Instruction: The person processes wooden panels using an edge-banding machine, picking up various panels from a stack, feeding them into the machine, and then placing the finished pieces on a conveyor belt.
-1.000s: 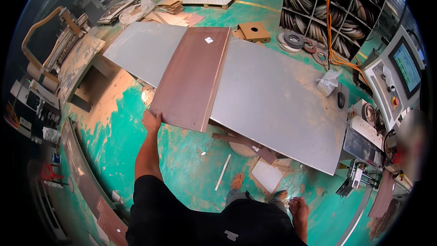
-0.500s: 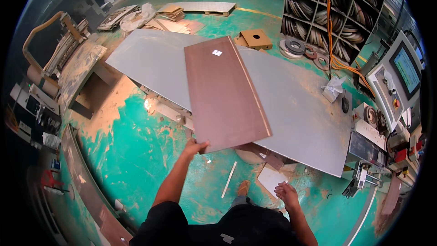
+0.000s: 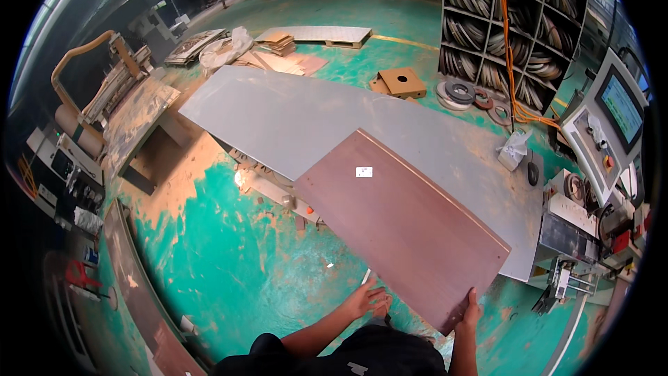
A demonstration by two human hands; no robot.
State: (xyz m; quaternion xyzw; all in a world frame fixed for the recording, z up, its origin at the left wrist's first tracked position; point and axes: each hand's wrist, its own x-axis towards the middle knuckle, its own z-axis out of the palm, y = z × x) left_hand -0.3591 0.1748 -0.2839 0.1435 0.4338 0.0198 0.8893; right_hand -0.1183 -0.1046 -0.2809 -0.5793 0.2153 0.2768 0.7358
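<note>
A long brown board with a small white label lies across the grey metal table, its near end overhanging the table edge toward me. My right hand grips the board's near right corner. My left hand is at the board's near edge, fingers spread against or just under it; I cannot see whether it grips.
A control panel with a screen stands at the right beside machine parts. Shelving with coiled bands is at the back right. Wood scraps and a cardboard piece lie on the green floor. A workbench stands left.
The board has swung clockwise and slid toward me and to the right. My right hand has come up and taken its corner; my left hand stays at the near edge.
</note>
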